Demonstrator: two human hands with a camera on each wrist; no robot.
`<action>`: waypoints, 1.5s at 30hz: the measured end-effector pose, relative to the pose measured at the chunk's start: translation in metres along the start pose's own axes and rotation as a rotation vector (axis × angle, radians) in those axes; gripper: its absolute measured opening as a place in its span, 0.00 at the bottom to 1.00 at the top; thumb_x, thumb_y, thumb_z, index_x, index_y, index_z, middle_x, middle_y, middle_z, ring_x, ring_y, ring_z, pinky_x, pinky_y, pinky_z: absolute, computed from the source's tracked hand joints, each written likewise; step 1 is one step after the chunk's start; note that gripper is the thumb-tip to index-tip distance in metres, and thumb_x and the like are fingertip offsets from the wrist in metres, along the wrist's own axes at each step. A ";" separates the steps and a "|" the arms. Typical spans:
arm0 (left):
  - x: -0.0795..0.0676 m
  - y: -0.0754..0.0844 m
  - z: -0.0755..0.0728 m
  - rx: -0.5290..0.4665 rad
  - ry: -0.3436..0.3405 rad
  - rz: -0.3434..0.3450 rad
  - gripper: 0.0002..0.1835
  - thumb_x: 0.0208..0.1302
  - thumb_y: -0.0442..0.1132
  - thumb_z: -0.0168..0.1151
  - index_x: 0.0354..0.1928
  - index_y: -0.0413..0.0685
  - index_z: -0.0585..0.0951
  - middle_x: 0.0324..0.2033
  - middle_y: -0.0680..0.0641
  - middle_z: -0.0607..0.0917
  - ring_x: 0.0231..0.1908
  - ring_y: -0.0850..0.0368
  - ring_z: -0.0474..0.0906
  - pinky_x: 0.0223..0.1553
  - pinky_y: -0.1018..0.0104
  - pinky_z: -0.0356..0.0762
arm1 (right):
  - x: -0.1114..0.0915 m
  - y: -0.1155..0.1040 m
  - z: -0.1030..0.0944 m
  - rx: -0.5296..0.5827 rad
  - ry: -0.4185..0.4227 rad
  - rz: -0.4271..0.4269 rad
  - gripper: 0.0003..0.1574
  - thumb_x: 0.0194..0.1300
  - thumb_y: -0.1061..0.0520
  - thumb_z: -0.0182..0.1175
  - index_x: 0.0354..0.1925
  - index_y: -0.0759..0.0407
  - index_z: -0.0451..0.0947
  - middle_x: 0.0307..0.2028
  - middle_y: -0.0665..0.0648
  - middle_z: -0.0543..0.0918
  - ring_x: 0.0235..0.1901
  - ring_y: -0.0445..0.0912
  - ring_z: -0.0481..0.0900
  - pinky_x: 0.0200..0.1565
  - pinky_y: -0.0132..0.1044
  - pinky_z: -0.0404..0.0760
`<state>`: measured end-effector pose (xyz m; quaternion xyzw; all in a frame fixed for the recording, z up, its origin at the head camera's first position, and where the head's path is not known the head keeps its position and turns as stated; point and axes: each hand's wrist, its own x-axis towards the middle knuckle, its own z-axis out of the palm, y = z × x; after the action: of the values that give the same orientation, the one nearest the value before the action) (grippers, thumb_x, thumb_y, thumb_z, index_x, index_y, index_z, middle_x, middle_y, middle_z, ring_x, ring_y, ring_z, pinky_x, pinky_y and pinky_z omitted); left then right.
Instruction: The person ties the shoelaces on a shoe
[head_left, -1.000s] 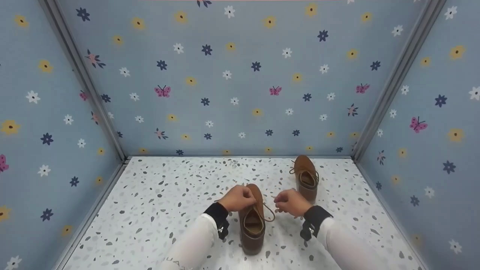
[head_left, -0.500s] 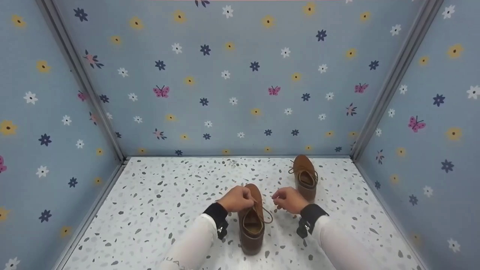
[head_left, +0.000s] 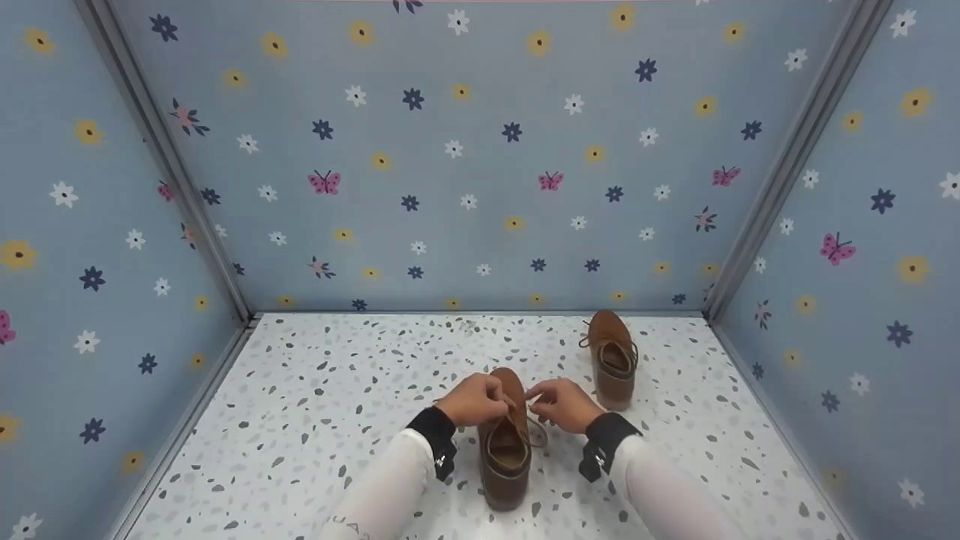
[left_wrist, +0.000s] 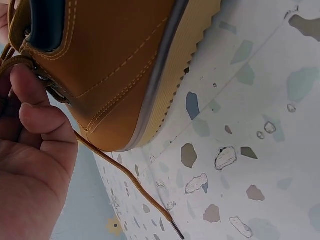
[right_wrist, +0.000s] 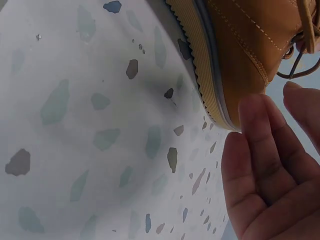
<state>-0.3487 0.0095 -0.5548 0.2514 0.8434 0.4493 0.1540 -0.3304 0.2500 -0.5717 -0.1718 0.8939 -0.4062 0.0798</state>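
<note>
Your left hand (head_left: pixel 472 400) pinches a lace (left_wrist: pixel 129 176) in its fingers over the nearer shoe (head_left: pixel 504 481), which stands on the speckled table (head_left: pixel 337 435) between your hands. Your right hand (head_left: pixel 568 406), beside that shoe's toe, has relaxed fingers parted from the thumb. The other shoe (head_left: pixel 615 388) stands farther off, rightward. Marks (head_left: pixel 346 523) on your left sleeve (head_left: pixel 384 486) are too small to read.

The tabletop (head_left: pixel 337 382) is white, scattered with grey, brown and pale green chips; a thin straight line crosses it beside the near shoe (head_left: pixel 506 484). That brown shoe stands upright on its pale ridged sole (left_wrist: pixel 179 70), toward the front. The far shoe (head_left: pixel 615 382), also brown and upright, stands to the right, close to the back edge.
</note>
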 end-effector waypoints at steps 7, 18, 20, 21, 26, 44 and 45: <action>0.000 0.000 0.000 0.014 0.013 -0.005 0.11 0.56 0.32 0.59 0.21 0.54 0.71 0.39 0.48 0.91 0.31 0.63 0.79 0.27 0.69 0.72 | 0.005 0.002 0.006 -0.050 0.019 -0.036 0.11 0.68 0.63 0.66 0.46 0.54 0.90 0.39 0.56 0.92 0.32 0.40 0.86 0.34 0.30 0.80; 0.000 -0.002 0.000 0.023 0.028 0.002 0.10 0.55 0.33 0.60 0.22 0.54 0.72 0.35 0.49 0.89 0.27 0.62 0.76 0.26 0.69 0.70 | 0.005 0.005 0.010 -0.055 0.012 -0.029 0.08 0.69 0.58 0.68 0.43 0.49 0.91 0.42 0.51 0.93 0.44 0.45 0.88 0.45 0.38 0.84; -0.001 -0.002 0.000 0.020 0.021 0.003 0.10 0.55 0.33 0.60 0.22 0.54 0.72 0.38 0.48 0.91 0.29 0.62 0.77 0.27 0.69 0.71 | 0.005 0.005 0.011 -0.060 0.015 -0.036 0.08 0.68 0.59 0.69 0.43 0.49 0.91 0.42 0.52 0.93 0.44 0.46 0.87 0.45 0.38 0.84; -0.001 -0.002 0.000 0.021 0.021 0.003 0.10 0.55 0.33 0.60 0.22 0.54 0.72 0.39 0.47 0.91 0.29 0.62 0.77 0.27 0.69 0.71 | 0.005 0.005 0.012 -0.061 0.018 -0.038 0.07 0.68 0.59 0.69 0.43 0.50 0.91 0.42 0.52 0.92 0.44 0.46 0.87 0.45 0.37 0.84; 0.000 -0.002 0.002 0.000 0.021 0.012 0.12 0.55 0.31 0.59 0.21 0.54 0.70 0.39 0.45 0.92 0.34 0.63 0.81 0.27 0.71 0.70 | 0.004 0.006 0.016 -0.065 0.041 -0.067 0.03 0.68 0.61 0.69 0.38 0.56 0.89 0.40 0.55 0.91 0.40 0.45 0.85 0.41 0.33 0.82; -0.003 -0.003 0.003 -0.017 0.030 0.014 0.12 0.56 0.30 0.58 0.22 0.54 0.71 0.44 0.44 0.93 0.36 0.62 0.83 0.27 0.71 0.72 | -0.002 0.011 0.013 -0.138 0.018 -0.090 0.08 0.70 0.64 0.62 0.32 0.57 0.77 0.27 0.50 0.84 0.27 0.35 0.77 0.33 0.30 0.77; -0.003 -0.003 0.003 -0.022 0.028 0.016 0.11 0.56 0.29 0.58 0.22 0.53 0.71 0.44 0.43 0.93 0.38 0.62 0.85 0.27 0.71 0.72 | -0.003 0.012 0.012 -0.134 0.030 -0.094 0.08 0.69 0.64 0.62 0.31 0.57 0.77 0.27 0.50 0.84 0.27 0.34 0.77 0.32 0.30 0.77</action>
<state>-0.3456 0.0086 -0.5595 0.2502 0.8383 0.4634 0.1416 -0.3274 0.2499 -0.5888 -0.2123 0.9112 -0.3511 0.0356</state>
